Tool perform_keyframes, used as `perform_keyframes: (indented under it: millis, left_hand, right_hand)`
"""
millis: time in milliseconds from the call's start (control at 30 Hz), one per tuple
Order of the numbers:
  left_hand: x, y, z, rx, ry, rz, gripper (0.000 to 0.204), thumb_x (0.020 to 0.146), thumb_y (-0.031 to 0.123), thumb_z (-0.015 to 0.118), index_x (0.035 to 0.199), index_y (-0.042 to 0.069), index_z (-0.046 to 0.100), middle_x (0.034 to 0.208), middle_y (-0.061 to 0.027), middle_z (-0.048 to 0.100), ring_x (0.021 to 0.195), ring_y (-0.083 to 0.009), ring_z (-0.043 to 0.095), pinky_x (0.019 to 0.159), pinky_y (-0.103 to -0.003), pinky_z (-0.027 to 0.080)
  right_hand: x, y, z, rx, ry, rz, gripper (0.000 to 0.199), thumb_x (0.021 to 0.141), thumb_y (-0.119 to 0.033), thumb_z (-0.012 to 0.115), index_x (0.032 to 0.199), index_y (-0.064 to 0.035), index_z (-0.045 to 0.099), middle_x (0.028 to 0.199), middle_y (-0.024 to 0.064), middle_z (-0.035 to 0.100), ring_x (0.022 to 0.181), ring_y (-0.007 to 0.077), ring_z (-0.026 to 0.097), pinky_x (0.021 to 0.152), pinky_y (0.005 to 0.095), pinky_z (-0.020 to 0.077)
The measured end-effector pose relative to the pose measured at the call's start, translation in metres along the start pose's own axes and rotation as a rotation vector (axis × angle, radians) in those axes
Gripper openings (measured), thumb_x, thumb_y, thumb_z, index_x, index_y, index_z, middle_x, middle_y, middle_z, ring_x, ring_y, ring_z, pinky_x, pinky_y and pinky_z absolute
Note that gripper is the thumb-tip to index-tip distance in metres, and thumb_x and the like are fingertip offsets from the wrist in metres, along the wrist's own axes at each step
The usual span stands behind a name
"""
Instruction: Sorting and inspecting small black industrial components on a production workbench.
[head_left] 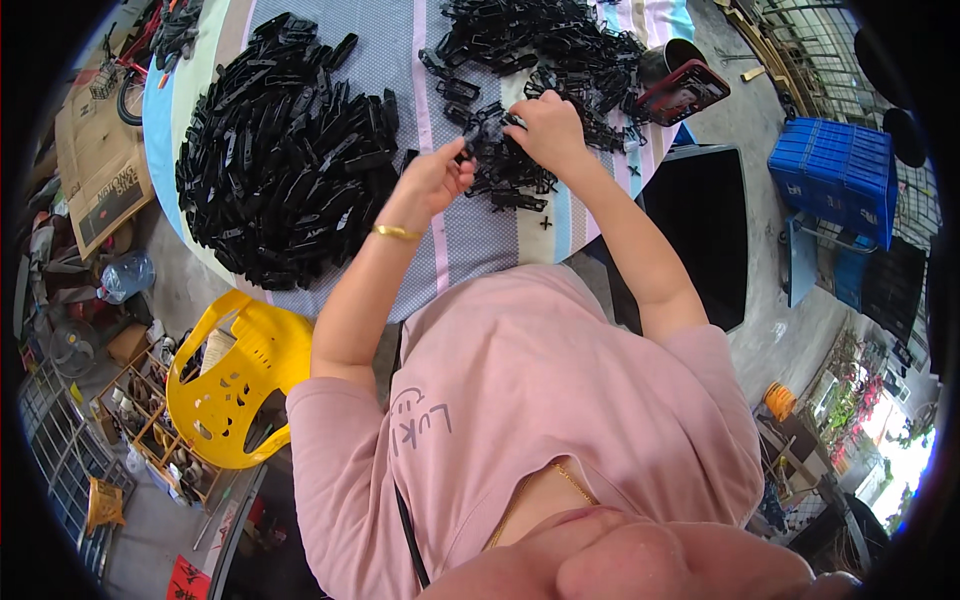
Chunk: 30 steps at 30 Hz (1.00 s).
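Note:
My left hand [438, 180], a gold bangle on its wrist, is closed with thumb and fingertips pinched on a small black plastic part [468, 150]. Close by on the right, my right hand [548, 130] has its fingers bent into a pinch. What lies between those fingertips is blurred and too small to make out. Both hands are above the near edge of a loose spread of black plastic frame-like pieces [540, 50]. To the left of my left hand rises a large heap of long black plastic pieces [285, 160].
All this lies on a striped tablecloth [490, 245]. A red-framed phone [685, 92] leans by a dark metal cup [672, 58] at the right edge. Nearby stand a yellow plastic chair [240, 375], a blue crate [835, 180] and a dark flat panel [700, 230].

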<state>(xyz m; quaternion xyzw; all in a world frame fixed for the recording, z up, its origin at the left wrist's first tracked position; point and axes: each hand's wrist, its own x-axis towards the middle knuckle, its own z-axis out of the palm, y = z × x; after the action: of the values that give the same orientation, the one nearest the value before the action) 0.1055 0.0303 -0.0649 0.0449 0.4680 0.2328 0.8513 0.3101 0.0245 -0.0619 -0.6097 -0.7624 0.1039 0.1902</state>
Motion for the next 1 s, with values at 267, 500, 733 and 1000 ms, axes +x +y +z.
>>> perform_keyframes:
  millis: [267,500,733,1000]
  left_hand:
    - [-0.027,-0.025,-0.002,0.409,0.087,0.341,0.028,0.085,0.009,0.057,0.108,-0.006,0.054,0.084,-0.0078,0.059,0.07,-0.012,0.057,0.063,-0.022,0.049]
    - [-0.037,-0.031,-0.014,0.386,0.076,0.455,0.034,0.077,-0.003,0.061,0.11,-0.005,0.054,0.089,-0.0066,0.06,0.078,-0.0108,0.057,0.072,-0.02,0.048]
    - [-0.048,-0.041,0.005,0.458,0.06,0.523,0.029,0.074,-0.005,0.061,0.103,-0.004,0.057,0.085,-0.0062,0.061,0.076,-0.0107,0.06,0.069,-0.022,0.049]
    - [-0.058,-0.051,0.014,0.714,0.147,0.721,0.029,0.077,-0.003,0.057,0.106,-0.005,0.056,0.091,-0.0081,0.064,0.079,-0.0096,0.06,0.069,-0.021,0.048]
  right_hand:
    - [0.02,-0.015,0.004,-0.269,-0.288,0.16,0.023,0.067,-0.029,0.067,0.082,-0.0112,0.067,0.076,0.0077,0.064,0.079,0.0236,0.06,0.068,0.037,0.0479]
    - [0.004,-0.019,-0.021,0.505,-0.031,0.199,0.022,0.073,-0.01,0.064,0.094,-0.0035,0.064,0.085,0.0083,0.064,0.073,0.0156,0.063,0.065,0.0254,0.0495]
    - [-0.022,-0.06,-0.044,1.055,-0.312,0.479,0.018,0.082,-0.011,0.061,0.095,0.0014,0.062,0.075,0.0048,0.063,0.063,0.0089,0.061,0.052,0.0189,0.0477]
    - [-0.04,-0.068,-0.035,1.182,-0.232,0.679,0.019,0.084,-0.013,0.059,0.094,0.0037,0.059,0.075,0.0068,0.062,0.058,0.0109,0.061,0.048,0.02,0.0498]
